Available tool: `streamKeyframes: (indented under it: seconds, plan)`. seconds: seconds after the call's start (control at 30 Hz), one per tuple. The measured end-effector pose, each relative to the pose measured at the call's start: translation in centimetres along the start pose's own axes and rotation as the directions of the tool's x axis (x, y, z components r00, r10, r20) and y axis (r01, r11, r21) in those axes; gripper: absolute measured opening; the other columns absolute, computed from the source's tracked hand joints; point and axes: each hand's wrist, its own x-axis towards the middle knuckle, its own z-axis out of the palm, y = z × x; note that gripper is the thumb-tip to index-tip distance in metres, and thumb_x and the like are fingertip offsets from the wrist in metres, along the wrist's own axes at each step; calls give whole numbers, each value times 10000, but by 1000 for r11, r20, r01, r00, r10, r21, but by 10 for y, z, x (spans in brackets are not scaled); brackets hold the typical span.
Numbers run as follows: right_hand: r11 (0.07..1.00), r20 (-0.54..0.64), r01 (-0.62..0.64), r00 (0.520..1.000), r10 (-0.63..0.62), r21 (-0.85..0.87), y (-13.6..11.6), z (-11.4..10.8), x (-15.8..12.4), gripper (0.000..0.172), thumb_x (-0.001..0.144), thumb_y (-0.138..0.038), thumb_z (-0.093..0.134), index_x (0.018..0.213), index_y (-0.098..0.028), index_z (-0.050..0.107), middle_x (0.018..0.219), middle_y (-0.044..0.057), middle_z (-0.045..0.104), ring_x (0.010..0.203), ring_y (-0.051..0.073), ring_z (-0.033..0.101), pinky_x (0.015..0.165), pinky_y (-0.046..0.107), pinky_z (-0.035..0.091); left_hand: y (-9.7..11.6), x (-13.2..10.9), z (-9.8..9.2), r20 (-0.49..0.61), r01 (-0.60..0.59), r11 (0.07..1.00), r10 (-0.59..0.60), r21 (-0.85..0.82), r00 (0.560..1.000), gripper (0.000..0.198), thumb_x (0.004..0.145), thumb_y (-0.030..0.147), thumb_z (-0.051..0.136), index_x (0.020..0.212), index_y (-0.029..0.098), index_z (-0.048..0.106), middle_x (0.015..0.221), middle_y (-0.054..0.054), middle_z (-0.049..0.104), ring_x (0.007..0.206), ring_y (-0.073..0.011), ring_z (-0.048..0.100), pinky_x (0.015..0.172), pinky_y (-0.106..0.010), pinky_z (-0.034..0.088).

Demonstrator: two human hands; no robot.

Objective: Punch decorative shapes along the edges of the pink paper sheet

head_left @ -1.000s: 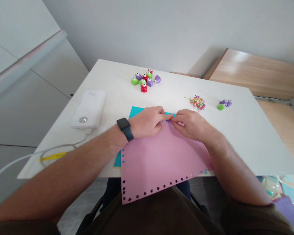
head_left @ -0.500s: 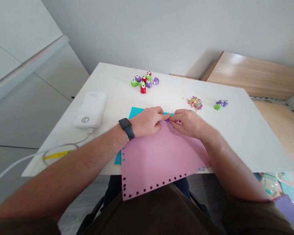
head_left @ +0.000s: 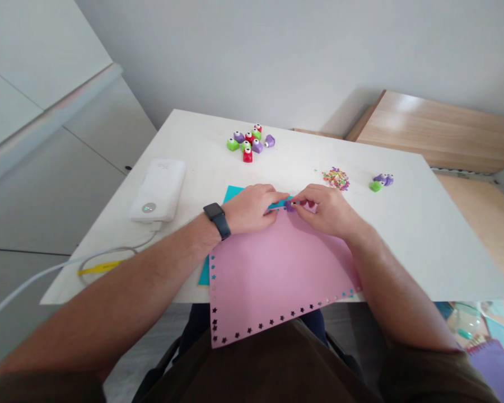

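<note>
A pink sheet of paper [head_left: 281,268] lies over the table's front edge on top of blue paper [head_left: 234,192], with star-shaped holes along its left and lower borders and a few at the far edge. My left hand [head_left: 254,207], with a black watch at the wrist, rests on the sheet's far edge, index finger stretched out and thumb apart. Between the fingertips of my right hand [head_left: 325,208] is a small purple craft punch [head_left: 289,206], set at the sheet's far edge. The fingers partly cover the punch.
Several red, green and purple craft punches [head_left: 247,146] stand at the back of the white table [head_left: 420,235]. A pile of colourful paper bits [head_left: 336,178] and more punches [head_left: 382,181] are to the right. At left lies a white power bank [head_left: 159,187] with a cable.
My left index finger has come off the purple punch and drawn slightly left. The right hand now pinches the punch, which shows more plainly. The view has shifted slightly.
</note>
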Motion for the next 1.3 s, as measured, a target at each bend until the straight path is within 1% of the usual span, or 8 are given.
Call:
streamKeyframes:
  seconds: [0.13, 0.27, 0.6, 0.77, 1.03, 1.13, 1.2, 1.3]
  plan:
    - [999, 36, -53, 998, 52, 13, -3, 1, 1, 201, 943, -211, 665, 1101, -202, 788, 896, 41, 733, 767, 165, 637, 746, 304, 490, 3, 0, 0, -11, 12, 1000, -12, -16, 1000, 456, 927, 173, 601, 1378, 214, 656, 1044, -71, 737, 1002, -243, 692, 954, -409, 548]
    - [997, 62, -67, 996, 65, 28, 0, 2, 1, 187, 979, -227, 650, 1098, -205, 792, 905, 52, 743, 788, 175, 654, 756, 311, 498, 4, -1, 0, -15, 43, 998, -44, -54, 999, 395, 932, 185, 624, 1322, 223, 669, 1066, -62, 762, 1015, -244, 709, 958, -410, 554]
    - [984, -104, -170, 981, 164, -52, 15, 7, 2, 173, 1000, -270, 685, 1125, -218, 793, 928, 60, 749, 812, 197, 666, 783, 343, 496, 9, 1, -6, 11, 86, 991, -85, -101, 996, 226, 956, 152, 605, 1149, 195, 715, 969, -43, 769, 900, -212, 714, 863, -366, 542]
    - [971, -136, -218, 969, 205, -94, 24, 6, 2, 188, 999, -260, 667, 1122, -193, 792, 936, 78, 750, 830, 214, 672, 812, 368, 505, 8, 0, -7, 22, 102, 991, -101, -83, 995, 168, 962, 171, 626, 1085, 187, 740, 965, -52, 775, 900, -216, 716, 868, -369, 546]
    - [945, -134, -286, 955, 266, -159, 34, 9, 1, 210, 1018, -286, 631, 1128, -199, 788, 964, 89, 755, 812, 214, 668, 795, 366, 513, 7, -1, -8, 54, 63, 996, -60, -66, 997, 166, 980, 188, 632, 998, 209, 796, 938, -46, 768, 901, -215, 717, 840, -345, 525]
    - [937, -168, -297, 949, 268, -181, 36, 12, 1, 252, 1015, -284, 636, 1198, -175, 770, 1015, 105, 756, 826, 219, 670, 835, 376, 527, 7, 0, -9, 68, 71, 995, -66, -72, 995, 161, 982, 182, 642, 1004, 203, 800, 953, -47, 773, 922, -219, 720, 854, -345, 519]
    - [938, -227, -296, 940, 253, -179, 34, 12, 1, 298, 1001, -281, 654, 1258, -160, 744, 1055, 114, 745, 829, 219, 668, 848, 377, 533, 7, 0, -9, 72, 69, 995, -64, -74, 995, 162, 988, 182, 640, 1011, 200, 799, 964, -50, 774, 930, -220, 720, 864, -344, 518]
    - [963, -255, -232, 948, 192, -140, 26, 10, 1, 247, 998, -256, 649, 1209, -181, 753, 1014, 90, 733, 823, 205, 663, 835, 355, 533, 6, 0, -8, 75, 66, 995, -60, -77, 995, 165, 998, 186, 632, 1015, 195, 796, 975, -54, 774, 935, -218, 721, 877, -339, 521]
